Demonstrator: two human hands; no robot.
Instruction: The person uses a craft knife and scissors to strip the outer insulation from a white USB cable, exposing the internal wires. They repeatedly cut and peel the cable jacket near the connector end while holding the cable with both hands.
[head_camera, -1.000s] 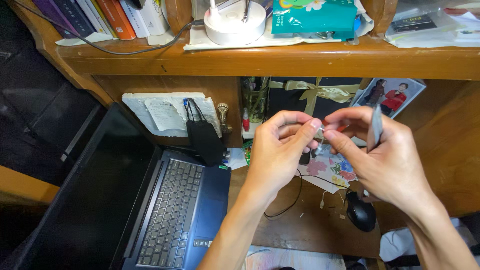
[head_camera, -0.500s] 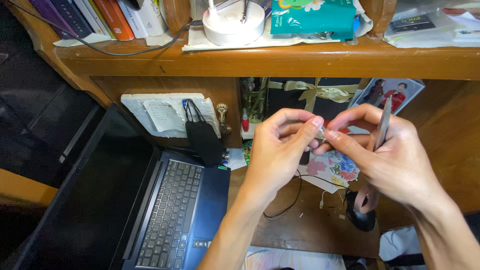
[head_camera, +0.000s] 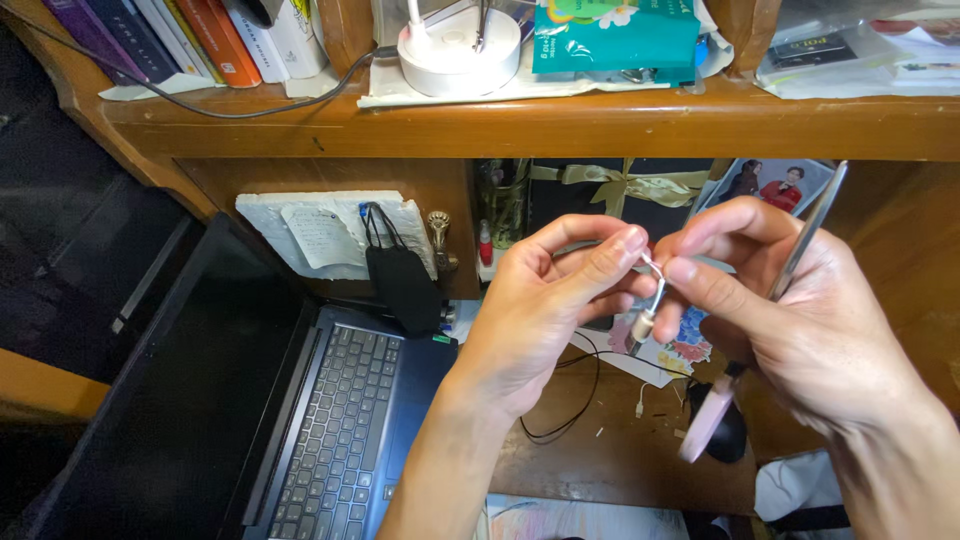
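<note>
Small metal piece (head_camera: 648, 300) pinched between both hands; teal package (head_camera: 612, 35) on shelf (head_camera: 520, 125)

Two hands (head_camera: 540, 310), one laptop (head_camera: 340, 440), one black mouse (head_camera: 728, 430), one face mask (head_camera: 400, 280).

Blue laptop (head_camera: 400, 400), teal packet (head_camera: 615, 35)

Left hand (head_camera: 545, 310) and right hand (head_camera: 800, 320) raised, thumb and forefinger tips pinched together, meeting at centre.
</note>
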